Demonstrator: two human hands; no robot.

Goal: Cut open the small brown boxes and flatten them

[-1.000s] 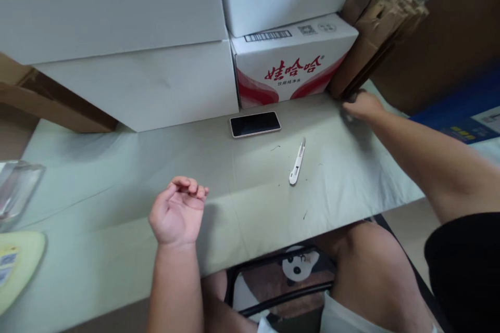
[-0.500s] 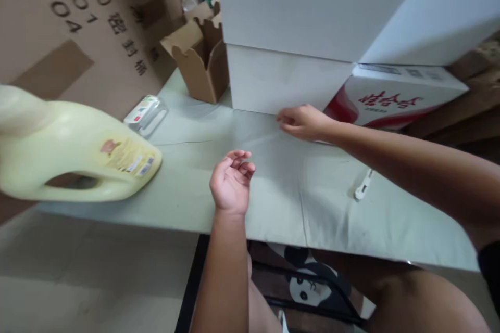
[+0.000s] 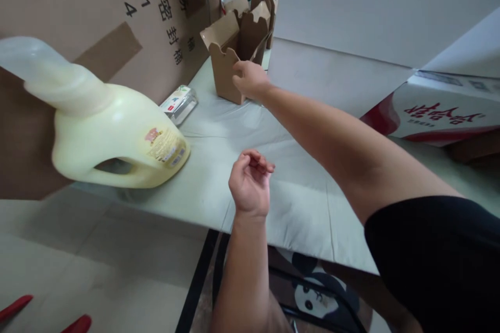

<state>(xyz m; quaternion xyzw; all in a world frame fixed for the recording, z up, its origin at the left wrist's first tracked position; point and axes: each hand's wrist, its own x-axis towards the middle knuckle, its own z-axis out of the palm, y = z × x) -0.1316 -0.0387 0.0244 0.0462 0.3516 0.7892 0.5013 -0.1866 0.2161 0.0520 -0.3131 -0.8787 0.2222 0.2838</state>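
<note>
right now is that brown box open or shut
Open: the brown box has its top flaps standing up; the right hand touches it.

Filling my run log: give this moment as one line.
right hand: touching kraft box | left hand: loosely curled, empty

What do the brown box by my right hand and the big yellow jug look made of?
Folded box: probably brown kraft paperboard, matte, with creased flaps and thin cut edges. Jug: likely pale yellow plastic, smooth and slightly glossy, with a moulded handle and stuck-on label.
</note>
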